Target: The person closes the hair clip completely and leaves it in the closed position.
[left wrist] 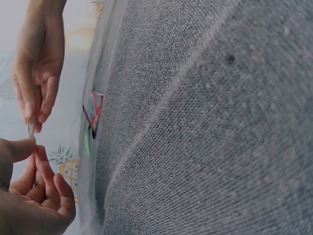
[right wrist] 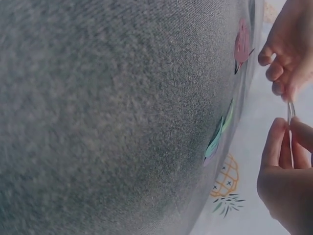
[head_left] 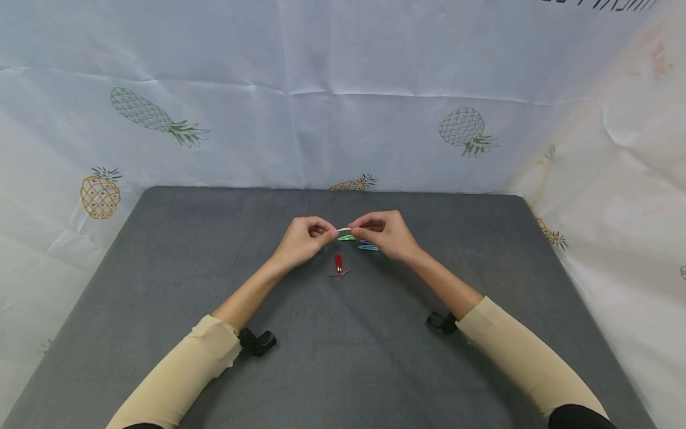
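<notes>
Both hands meet over the far middle of the table, pinching opposite ends of one thin, pale hair clip (head_left: pixel 344 229). My left hand (head_left: pixel 303 239) grips its left end between thumb and fingertip. My right hand (head_left: pixel 387 235) pinches the other end. In the right wrist view the clip (right wrist: pixel 291 111) shows as two slim, slightly bowed strips. Close below the hands lie a green snap hair clip (head_left: pixel 346 237) and a teal one (head_left: pixel 368 247), with a purple one partly hidden behind my right hand. Nearer me is a red hair clip (head_left: pixel 338 263) beside thin reddish pins (head_left: pixel 343 275).
A grey cloth covers the table (head_left: pixel 343 369). Behind it hangs a white sheet (head_left: pixel 300 137) printed with pineapples. Black straps (head_left: pixel 258 342) hang at both sleeve cuffs, close over the table.
</notes>
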The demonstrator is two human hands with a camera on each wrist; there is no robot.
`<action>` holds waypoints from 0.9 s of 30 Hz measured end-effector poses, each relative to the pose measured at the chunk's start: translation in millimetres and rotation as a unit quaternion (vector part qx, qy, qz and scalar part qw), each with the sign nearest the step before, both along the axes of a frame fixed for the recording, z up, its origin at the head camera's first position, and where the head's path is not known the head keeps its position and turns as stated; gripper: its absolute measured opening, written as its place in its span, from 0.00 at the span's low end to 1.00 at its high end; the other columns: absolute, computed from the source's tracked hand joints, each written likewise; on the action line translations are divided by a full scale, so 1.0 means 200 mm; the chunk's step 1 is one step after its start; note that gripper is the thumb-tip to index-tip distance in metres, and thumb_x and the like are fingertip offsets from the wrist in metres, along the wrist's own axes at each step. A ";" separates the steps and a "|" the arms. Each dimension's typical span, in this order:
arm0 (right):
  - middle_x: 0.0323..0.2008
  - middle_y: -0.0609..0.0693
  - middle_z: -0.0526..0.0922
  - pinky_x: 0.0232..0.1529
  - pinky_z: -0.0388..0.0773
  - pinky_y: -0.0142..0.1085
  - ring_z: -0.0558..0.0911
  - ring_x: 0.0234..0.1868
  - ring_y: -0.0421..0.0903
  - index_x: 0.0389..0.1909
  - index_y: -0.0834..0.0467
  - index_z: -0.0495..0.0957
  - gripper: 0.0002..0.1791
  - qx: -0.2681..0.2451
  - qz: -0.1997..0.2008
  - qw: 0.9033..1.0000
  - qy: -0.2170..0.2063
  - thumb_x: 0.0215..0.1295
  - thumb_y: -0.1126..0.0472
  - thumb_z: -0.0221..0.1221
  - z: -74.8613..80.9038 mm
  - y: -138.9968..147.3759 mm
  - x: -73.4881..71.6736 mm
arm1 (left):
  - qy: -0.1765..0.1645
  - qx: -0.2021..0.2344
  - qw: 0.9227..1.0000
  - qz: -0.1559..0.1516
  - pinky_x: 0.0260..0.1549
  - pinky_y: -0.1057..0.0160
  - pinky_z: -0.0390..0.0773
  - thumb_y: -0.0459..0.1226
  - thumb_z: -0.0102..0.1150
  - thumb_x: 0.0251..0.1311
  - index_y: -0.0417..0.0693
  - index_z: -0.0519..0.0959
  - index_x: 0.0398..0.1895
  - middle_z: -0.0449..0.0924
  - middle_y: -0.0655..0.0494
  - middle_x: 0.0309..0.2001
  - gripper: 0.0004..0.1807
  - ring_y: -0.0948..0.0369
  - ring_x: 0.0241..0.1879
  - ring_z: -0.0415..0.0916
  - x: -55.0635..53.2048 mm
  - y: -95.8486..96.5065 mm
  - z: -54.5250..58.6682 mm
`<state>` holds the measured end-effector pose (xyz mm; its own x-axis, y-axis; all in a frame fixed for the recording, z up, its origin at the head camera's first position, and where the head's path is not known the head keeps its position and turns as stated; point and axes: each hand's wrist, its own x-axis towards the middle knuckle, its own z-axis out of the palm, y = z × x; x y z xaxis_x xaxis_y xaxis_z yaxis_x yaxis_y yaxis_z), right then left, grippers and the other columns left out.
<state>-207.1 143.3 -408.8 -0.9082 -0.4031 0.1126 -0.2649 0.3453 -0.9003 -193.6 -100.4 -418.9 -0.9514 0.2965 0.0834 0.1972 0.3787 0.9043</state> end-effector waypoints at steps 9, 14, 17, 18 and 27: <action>0.54 0.62 0.91 0.58 0.87 0.53 0.92 0.47 0.40 0.58 0.65 0.87 0.16 -0.031 -0.012 0.995 -0.090 0.74 0.64 0.69 -0.01 0.02 0.00 | 0.014 0.002 1.000 -0.007 0.26 0.67 0.72 0.35 0.68 0.74 0.36 0.89 0.44 0.88 0.34 0.39 0.08 0.62 0.25 0.74 -0.01 0.01 -0.01; 0.52 0.62 0.92 0.55 0.89 0.47 0.92 0.48 0.47 0.59 0.63 0.87 0.16 -0.025 -0.008 0.993 -0.115 0.75 0.62 0.69 0.00 0.03 0.00 | 0.014 0.000 1.000 -0.004 0.25 0.67 0.71 0.35 0.68 0.73 0.36 0.89 0.45 0.89 0.36 0.38 0.08 0.62 0.25 0.74 -0.01 0.01 -0.01; 0.50 0.62 0.92 0.52 0.89 0.43 0.92 0.46 0.45 0.58 0.62 0.88 0.15 -0.022 -0.008 0.993 -0.117 0.75 0.62 0.69 0.00 0.03 0.00 | 0.014 -0.001 1.000 -0.003 0.25 0.67 0.71 0.35 0.68 0.73 0.36 0.89 0.44 0.89 0.37 0.38 0.09 0.63 0.25 0.74 0.00 0.01 -0.01; 0.50 0.63 0.92 0.51 0.89 0.43 0.92 0.45 0.44 0.58 0.63 0.88 0.15 -0.021 -0.007 0.993 -0.117 0.75 0.62 0.69 0.00 0.03 0.00 | 0.015 -0.001 1.000 -0.003 0.24 0.67 0.71 0.35 0.68 0.73 0.36 0.89 0.45 0.89 0.37 0.38 0.09 0.63 0.25 0.74 0.00 0.01 -0.01; 0.47 0.65 0.92 0.50 0.90 0.44 0.93 0.47 0.54 0.54 0.65 0.88 0.14 -0.021 -0.019 0.994 -0.108 0.72 0.64 0.71 -0.01 0.03 0.00 | 0.019 -0.007 1.000 -0.002 0.26 0.68 0.71 0.33 0.67 0.74 0.36 0.89 0.46 0.90 0.36 0.39 0.08 0.62 0.26 0.75 0.00 0.01 -0.02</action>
